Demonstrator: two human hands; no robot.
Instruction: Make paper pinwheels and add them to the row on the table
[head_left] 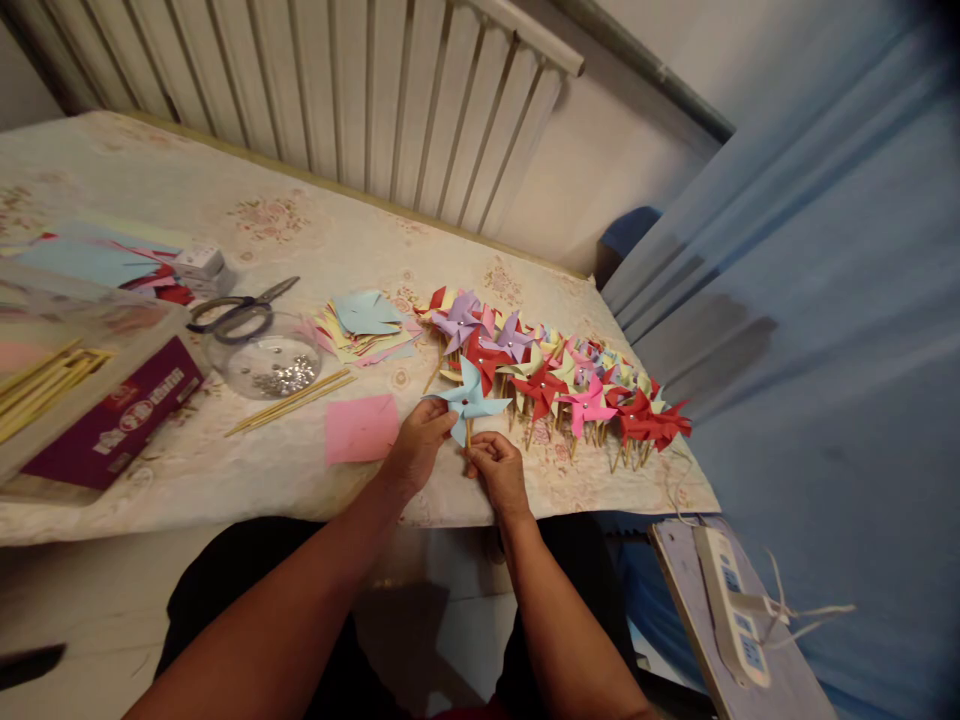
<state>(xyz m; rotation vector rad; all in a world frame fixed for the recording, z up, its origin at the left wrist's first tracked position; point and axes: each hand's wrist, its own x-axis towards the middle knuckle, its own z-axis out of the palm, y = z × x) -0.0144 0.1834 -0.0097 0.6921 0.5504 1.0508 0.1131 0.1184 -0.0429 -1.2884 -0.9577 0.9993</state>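
A light blue paper pinwheel [474,396] on a wooden stick is held upright between my two hands near the table's front edge. My left hand [420,440] pinches the pinwheel's left side by its paper blades. Lower down, the fingers of my right hand [498,470] are closed around its stick. To the left of my left hand lies a pink paper square [363,430]. Just beyond my hands, many finished pinwheels [541,388] in red, purple, pink and yellow stand crowded in a row to the right.
Left of my hands are loose wooden sticks [289,402], a clear round dish of silver pins [289,372], scissors [244,310] and stacked cut papers [367,320]. A plastic box [169,400] holds more sticks at far left. A power strip [731,610] sits at lower right.
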